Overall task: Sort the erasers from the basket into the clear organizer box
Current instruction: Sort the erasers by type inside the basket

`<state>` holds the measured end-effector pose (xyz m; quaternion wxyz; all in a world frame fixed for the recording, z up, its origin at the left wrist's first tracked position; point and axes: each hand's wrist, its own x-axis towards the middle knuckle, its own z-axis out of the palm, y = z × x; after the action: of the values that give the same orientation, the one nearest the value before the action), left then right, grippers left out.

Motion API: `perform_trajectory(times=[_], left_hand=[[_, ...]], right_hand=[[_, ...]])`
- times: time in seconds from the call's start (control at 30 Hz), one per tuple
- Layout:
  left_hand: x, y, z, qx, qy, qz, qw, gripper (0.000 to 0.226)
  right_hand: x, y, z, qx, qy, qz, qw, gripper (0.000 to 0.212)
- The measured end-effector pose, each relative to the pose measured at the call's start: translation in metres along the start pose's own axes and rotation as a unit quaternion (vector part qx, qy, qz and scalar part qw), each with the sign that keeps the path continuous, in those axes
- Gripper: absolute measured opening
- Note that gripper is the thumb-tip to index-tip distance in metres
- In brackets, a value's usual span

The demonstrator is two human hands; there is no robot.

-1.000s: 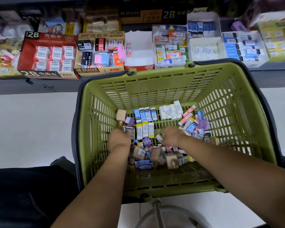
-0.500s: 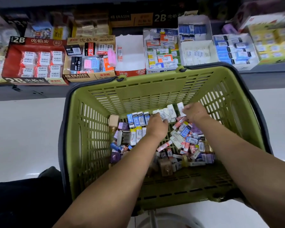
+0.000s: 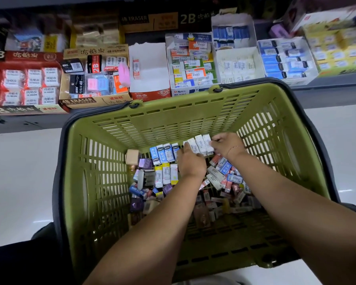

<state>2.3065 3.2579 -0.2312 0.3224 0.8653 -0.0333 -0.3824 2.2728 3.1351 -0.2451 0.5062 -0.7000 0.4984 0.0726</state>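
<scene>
View from the head camera. I am reaching both hands into the green basket [image 3: 193,120], which is sitting below a shelf [image 3: 337,82] that is carrying open eraser cartons [image 3: 95,79]. My left hand [image 3: 191,163] is curling its fingers against the left end of a row of white erasers [image 3: 200,144], and my right hand [image 3: 227,145] is closing on the right end, so the row is being squeezed between them, raised just off the basket floor near the far wall. Just left of it, blue-sleeved erasers [image 3: 163,154] are standing side by side, with yellow-ended erasers [image 3: 165,173] lying nearer me. Mixed loose erasers [image 3: 224,175] are lying in a heap under my right forearm.
</scene>
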Motion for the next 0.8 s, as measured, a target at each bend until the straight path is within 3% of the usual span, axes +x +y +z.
perform_trajectory(times=[0.37,0.6,0.67,0.8], left_hand=[[0.004,-0.005,-0.004,0.001,-0.041,-0.007,0.999,0.076],[0.003,-0.01,-0.013,-0.008,-0.062,-0.002,0.998,0.077],[-0.002,-0.013,-0.018,-0.002,-0.055,0.002,0.999,0.071],[-0.016,-0.029,-0.022,0.023,-0.043,0.028,0.998,0.024]], right_hand=[[-0.005,0.003,0.013,-0.061,0.032,-0.053,0.996,0.02],[-0.009,0.009,0.01,-0.071,-0.003,-0.091,0.993,0.019],[-0.015,0.013,0.002,-0.117,-0.019,-0.098,0.988,0.022],[-0.032,0.026,-0.011,-0.278,-0.099,-0.096,0.951,0.02]])
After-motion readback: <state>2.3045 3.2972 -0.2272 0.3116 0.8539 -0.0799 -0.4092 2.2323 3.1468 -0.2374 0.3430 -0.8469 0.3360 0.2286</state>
